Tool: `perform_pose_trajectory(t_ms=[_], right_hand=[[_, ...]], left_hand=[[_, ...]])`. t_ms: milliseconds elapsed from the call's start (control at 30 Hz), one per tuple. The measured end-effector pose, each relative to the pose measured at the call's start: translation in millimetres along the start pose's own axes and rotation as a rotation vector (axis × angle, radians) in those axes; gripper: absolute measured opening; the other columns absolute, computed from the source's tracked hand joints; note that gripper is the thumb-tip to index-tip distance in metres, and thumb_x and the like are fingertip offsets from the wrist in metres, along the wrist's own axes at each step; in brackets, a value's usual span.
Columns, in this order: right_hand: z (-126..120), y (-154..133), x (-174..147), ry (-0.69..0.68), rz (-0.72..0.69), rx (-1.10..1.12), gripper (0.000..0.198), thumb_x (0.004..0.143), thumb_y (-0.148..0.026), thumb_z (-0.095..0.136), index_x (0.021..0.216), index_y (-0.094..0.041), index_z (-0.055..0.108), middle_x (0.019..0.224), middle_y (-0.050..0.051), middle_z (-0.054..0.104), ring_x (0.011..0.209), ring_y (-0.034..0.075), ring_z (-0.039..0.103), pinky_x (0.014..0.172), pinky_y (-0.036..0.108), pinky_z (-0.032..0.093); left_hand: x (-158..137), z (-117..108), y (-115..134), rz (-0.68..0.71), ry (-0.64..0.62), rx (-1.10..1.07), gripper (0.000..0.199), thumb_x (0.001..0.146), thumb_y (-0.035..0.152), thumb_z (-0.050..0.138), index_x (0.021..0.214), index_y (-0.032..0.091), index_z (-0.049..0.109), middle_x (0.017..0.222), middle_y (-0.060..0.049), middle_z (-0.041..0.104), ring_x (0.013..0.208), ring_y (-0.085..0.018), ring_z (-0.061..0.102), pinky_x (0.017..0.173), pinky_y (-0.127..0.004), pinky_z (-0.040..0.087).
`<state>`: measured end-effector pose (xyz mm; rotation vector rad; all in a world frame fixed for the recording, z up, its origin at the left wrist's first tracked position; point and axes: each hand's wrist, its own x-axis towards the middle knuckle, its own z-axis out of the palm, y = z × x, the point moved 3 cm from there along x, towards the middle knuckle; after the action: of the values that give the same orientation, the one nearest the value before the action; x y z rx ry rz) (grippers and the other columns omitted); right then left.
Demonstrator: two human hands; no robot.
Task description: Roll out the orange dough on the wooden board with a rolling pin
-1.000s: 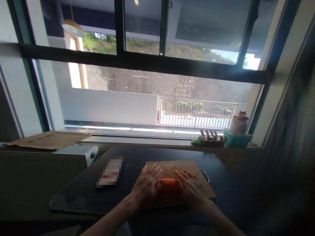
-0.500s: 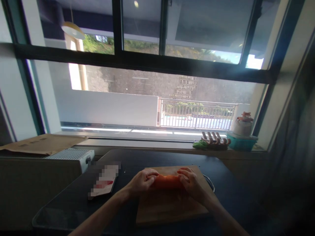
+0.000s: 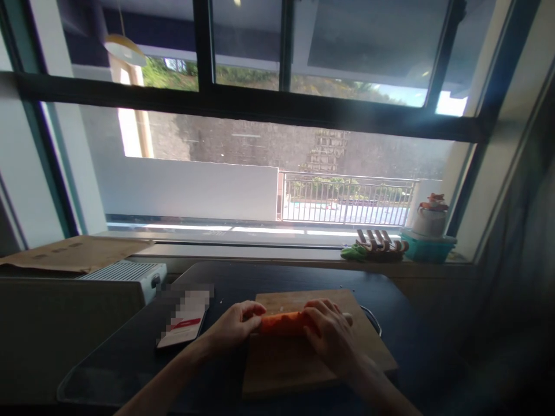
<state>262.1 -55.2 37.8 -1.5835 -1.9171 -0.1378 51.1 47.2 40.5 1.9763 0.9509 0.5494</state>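
Observation:
A thick orange cylinder-shaped thing [image 3: 281, 323] lies crosswise over the wooden board [image 3: 286, 370]. Its surface looks uneven along the top edge, and I cannot make out its exact kind. My left hand [image 3: 240, 323] holds its left end between thumb and bent fingers. Over the right part my right hand [image 3: 327, 329] is wrapped, palm down, hiding much of it. A pale rounded end [image 3: 347, 318] sticks out beyond the right fingers. Small pale bits [image 3: 281, 309] lie on the board behind the orange thing.
The board rests on a dark table [image 3: 130, 352]; a metal handle [image 3: 372, 319] shows at its right. A phone-like slab [image 3: 184, 323], partly blurred out, lies left. On the sill are a striped item [image 3: 381, 245] and a teal box [image 3: 429, 247]. Brown paper [image 3: 73, 254] covers a white unit.
The orange thing has shifted left with my left hand. My right hand has moved further over it, and the pale end now shows at the right. More of the board's right side is visible.

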Motion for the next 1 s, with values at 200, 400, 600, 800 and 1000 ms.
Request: perform_pose_trajectory(t_ms=[200, 400, 600, 800, 1000], right_hand=[[2.9, -8.2, -6.8, 0.027, -0.136, -0.061, 0.036, 0.077, -0.006, 0.051, 0.107, -0.024, 0.057, 0.101, 0.003, 0.06, 0.095, 0.021, 0.054, 0.087, 0.037, 0.044], [7.1, -9.0, -15.9, 0.056, -0.22, -0.077, 0.025, 0.081, -0.005, 0.047, 0.095, -0.022, 0.057, 0.092, 0.003, 0.057, 0.085, 0.018, 0.055, 0.074, 0.029, 0.048], [12.3, -10.9, -33.4, 0.109, -0.266, -0.016, 0.018, 0.089, -0.01, 0.045, 0.09, -0.023, 0.058, 0.086, 0.002, 0.058, 0.079, 0.016, 0.056, 0.075, 0.029, 0.048], [7.7, -9.9, -39.7, 0.089, -0.303, 0.013, 0.021, 0.087, -0.011, 0.047, 0.099, -0.025, 0.058, 0.091, 0.002, 0.06, 0.082, 0.016, 0.058, 0.077, 0.028, 0.049], [-6.0, -21.5, -22.1, 0.07, -0.213, -0.051, 0.034, 0.083, -0.016, 0.055, 0.116, -0.027, 0.055, 0.104, 0.005, 0.057, 0.094, 0.02, 0.055, 0.08, 0.032, 0.049]], left_hand=[[-12.6, 2.2, 7.5, 0.008, -0.018, 0.032, 0.041, 0.076, 0.047, 0.057, 0.099, 0.015, 0.067, 0.09, -0.004, 0.069, 0.089, -0.023, 0.062, 0.077, -0.03, 0.047], [-11.4, 5.1, 6.6, 0.0, 0.022, -0.017, 0.041, 0.072, 0.044, 0.06, 0.098, 0.013, 0.064, 0.087, -0.004, 0.067, 0.084, -0.022, 0.063, 0.075, -0.03, 0.047], [-13.8, 7.4, -2.7, 0.006, 0.085, -0.029, 0.039, 0.072, 0.045, 0.06, 0.096, 0.014, 0.061, 0.084, -0.003, 0.065, 0.081, -0.02, 0.061, 0.071, -0.029, 0.046], [-15.1, 7.9, -9.6, 0.025, 0.075, -0.021, 0.034, 0.074, 0.044, 0.06, 0.092, 0.015, 0.06, 0.078, 0.0, 0.062, 0.074, -0.018, 0.058, 0.067, -0.027, 0.044], [-20.1, 7.6, -1.3, 0.018, 0.071, -0.022, 0.034, 0.072, 0.045, 0.062, 0.09, 0.016, 0.06, 0.076, 0.001, 0.06, 0.072, -0.017, 0.056, 0.065, -0.027, 0.043]])
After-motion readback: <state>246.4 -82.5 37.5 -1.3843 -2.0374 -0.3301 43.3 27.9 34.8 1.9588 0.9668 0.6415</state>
